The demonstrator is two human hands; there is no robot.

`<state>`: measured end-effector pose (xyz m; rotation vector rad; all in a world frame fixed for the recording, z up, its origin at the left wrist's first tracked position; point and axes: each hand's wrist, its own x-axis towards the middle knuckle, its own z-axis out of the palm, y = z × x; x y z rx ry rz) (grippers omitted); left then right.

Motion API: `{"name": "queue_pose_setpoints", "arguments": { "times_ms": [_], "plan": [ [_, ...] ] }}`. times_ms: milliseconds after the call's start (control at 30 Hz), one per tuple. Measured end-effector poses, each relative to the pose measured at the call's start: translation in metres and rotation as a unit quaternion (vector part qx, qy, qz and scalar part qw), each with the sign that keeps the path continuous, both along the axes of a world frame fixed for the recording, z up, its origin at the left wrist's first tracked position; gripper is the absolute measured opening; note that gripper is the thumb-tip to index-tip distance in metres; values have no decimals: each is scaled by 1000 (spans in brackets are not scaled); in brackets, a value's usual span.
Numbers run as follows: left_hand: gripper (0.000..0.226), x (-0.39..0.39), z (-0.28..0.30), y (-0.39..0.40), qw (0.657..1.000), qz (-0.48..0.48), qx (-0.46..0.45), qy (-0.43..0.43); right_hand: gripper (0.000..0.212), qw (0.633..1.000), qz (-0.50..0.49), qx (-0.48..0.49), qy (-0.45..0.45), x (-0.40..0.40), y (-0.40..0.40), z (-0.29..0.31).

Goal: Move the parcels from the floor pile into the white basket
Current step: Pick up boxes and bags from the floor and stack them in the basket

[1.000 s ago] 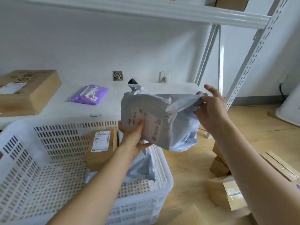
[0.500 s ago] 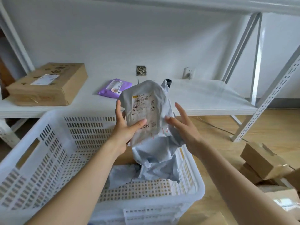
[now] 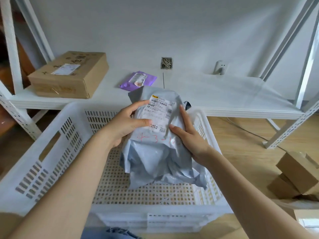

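I hold a grey plastic mailer parcel (image 3: 155, 138) with a white label and red writing upright inside the white basket (image 3: 57, 149). My left hand (image 3: 126, 125) grips its left edge, thumb across the label. My right hand (image 3: 186, 137) holds the right edge, fingers along the side and thumb on the front. The parcel's lower end hangs crumpled near the perforated basket floor, over another grey mailer. Cardboard parcels of the floor pile (image 3: 298, 176) lie at the right edge.
A white metal shelf (image 3: 224, 100) runs behind the basket, carrying a large cardboard box (image 3: 69, 75) and a purple pouch (image 3: 138, 81). Shelf uprights stand at the left and right. Wooden floor shows to the right of the basket.
The parcel has come from beside the basket to over it and down into it. My right hand shifted from the parcel's top corner to its right side. The view has tilted downward.
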<state>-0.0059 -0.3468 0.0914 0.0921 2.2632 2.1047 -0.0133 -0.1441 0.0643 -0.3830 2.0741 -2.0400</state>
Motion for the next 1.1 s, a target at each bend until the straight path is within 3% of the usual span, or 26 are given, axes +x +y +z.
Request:
{"name": "queue_pose_setpoints", "arguments": {
  "times_ms": [267,467,767,900,1100],
  "plan": [
    [44,-7,18,-68,993,60,-100,11,61,997,60,-20,-39,-17,-79,1],
    [62,-12,-1,-136,983,54,-175,-25,68,990,110,37,-81,-25,-149,-38],
    [71,-36,-134,-185,972,11,-189,-138,65,963,109,211,-124,-42,-194,-123],
    [87,-58,-192,-180,968,-24,-173,-181,64,943,78,292,-137,-58,-202,-163],
    [92,-79,-248,-161,962,-24,-149,-227,75,904,60,387,-174,-66,-211,-211]
  ]
}}
